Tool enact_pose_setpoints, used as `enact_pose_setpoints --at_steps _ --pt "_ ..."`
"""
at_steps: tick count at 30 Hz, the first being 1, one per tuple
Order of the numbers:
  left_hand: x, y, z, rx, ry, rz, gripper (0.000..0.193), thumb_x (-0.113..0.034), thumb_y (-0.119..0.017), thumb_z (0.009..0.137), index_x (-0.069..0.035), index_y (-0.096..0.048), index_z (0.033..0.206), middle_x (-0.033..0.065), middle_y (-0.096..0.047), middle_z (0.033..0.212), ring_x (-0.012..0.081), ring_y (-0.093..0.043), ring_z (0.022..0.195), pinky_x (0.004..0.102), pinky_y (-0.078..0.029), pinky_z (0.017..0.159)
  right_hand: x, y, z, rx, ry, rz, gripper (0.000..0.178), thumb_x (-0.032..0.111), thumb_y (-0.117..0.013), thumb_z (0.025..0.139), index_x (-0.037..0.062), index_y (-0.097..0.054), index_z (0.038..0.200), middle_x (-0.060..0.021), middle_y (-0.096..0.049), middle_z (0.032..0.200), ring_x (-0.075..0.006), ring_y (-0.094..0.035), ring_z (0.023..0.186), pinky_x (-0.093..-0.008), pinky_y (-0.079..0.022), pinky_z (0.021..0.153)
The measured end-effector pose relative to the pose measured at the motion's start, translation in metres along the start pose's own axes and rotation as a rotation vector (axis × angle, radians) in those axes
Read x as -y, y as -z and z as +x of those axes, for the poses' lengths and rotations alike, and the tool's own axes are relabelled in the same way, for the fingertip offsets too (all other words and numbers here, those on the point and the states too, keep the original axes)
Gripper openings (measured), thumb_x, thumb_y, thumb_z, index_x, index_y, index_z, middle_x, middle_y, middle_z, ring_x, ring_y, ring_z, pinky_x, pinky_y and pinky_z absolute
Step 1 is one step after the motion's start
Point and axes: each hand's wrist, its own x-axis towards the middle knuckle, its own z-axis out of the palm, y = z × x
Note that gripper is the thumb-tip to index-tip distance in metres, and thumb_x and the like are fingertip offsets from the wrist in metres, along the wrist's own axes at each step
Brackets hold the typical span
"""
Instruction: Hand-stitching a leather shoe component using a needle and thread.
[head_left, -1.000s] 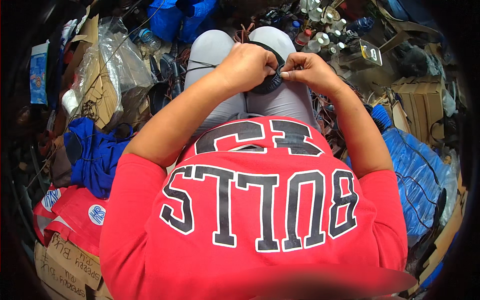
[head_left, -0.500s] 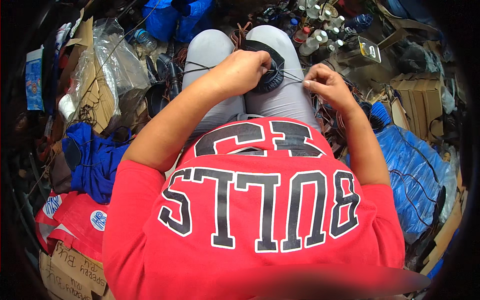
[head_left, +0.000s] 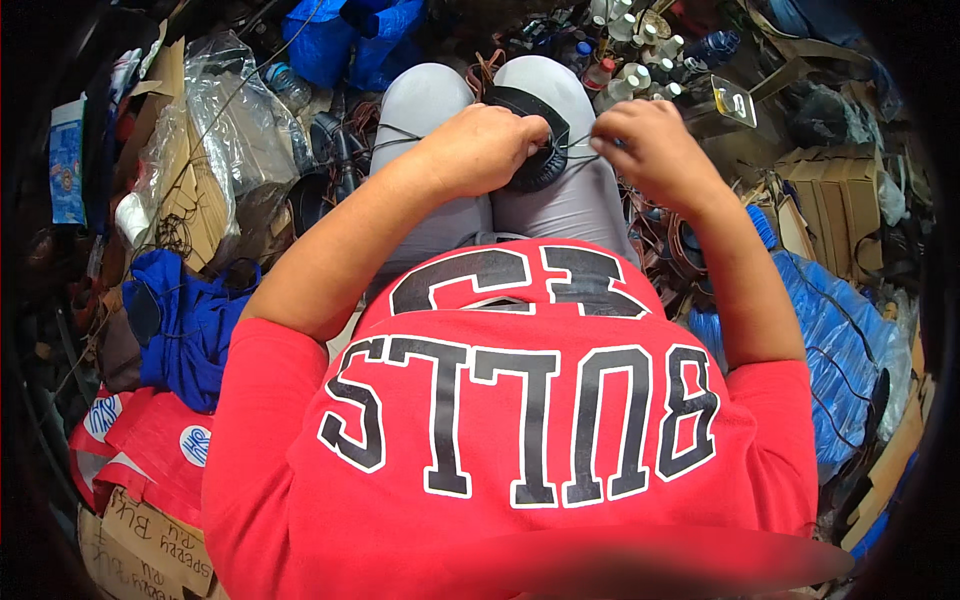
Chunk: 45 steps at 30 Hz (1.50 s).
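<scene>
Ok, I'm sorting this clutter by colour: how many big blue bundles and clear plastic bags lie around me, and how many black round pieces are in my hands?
Big blue bundles: 3
Clear plastic bag: 1
Black round piece, in the left hand: 1
Total: 5

grey-trousered lap (head_left: 420, 110), black round piece (head_left: 530, 150) resting

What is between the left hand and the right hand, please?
In the head view, a thin dark thread runs between the left hand and the right hand, over the black round piece on the grey knees.
</scene>
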Motion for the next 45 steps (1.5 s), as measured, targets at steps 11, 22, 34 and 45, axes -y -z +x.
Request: enact_pose_setpoints --at_steps 11,22,34,45 --pt "0.039 0.034 -0.052 0.003 -0.051 0.096 0.009 -0.004 -0.054 0.079 -0.003 -0.053 0.088 0.0163 -0.058 0.079 0.0376 -0.056 0.08 0.0432 -0.044 0.068 -0.021 -0.019 -0.013 0.11 0.029 0.103 0.008 0.004 -0.058 0.077 0.0102 -0.056 0.082 -0.007 -0.061 0.077 -0.0268 -0.056 0.08 -0.0372 -0.038 0.078" --pt "0.057 0.091 -0.142 -0.373 0.425 -0.596 0.005 -0.006 -0.057 0.089 -0.002 -0.061 0.091 0.003 -0.062 0.081 0.018 -0.057 0.074 0.03 -0.045 0.068 -0.009 -0.003 -0.012 0.083 0.028 0.075 0.004 0.01 -0.058 0.082 0.0083 -0.06 0.085 -0.0073 -0.061 0.077 -0.028 -0.057 0.079 -0.0379 -0.041 0.082" --pt "-0.014 0.04 0.02 -0.074 0.448 -0.486 0.032 -0.031 -0.06 0.084 -0.003 -0.065 0.101 0.0135 -0.068 0.084 0.0266 -0.065 0.078 0.0379 -0.051 0.072 0.042 -0.001 0.005 0.135 -0.096 -0.085 0.012 0.015 -0.052 0.087 0.0079 -0.062 0.09 -0.0108 -0.066 0.08 -0.029 -0.063 0.079 -0.0406 -0.04 0.078" --pt "-0.011 -0.022 0.044 -0.01 0.177 -0.018 0.024 -0.022 -0.061 0.067 -0.002 -0.066 0.08 0.0214 -0.064 0.08 0.0367 -0.062 0.079 0.0433 -0.049 0.071 0.038 -0.007 -0.023 0.114 -0.064 -0.134 0.009 0.006 -0.051 0.078 0.0088 -0.057 0.073 -0.011 -0.062 0.068 -0.0305 -0.06 0.068 -0.0388 -0.038 0.074"
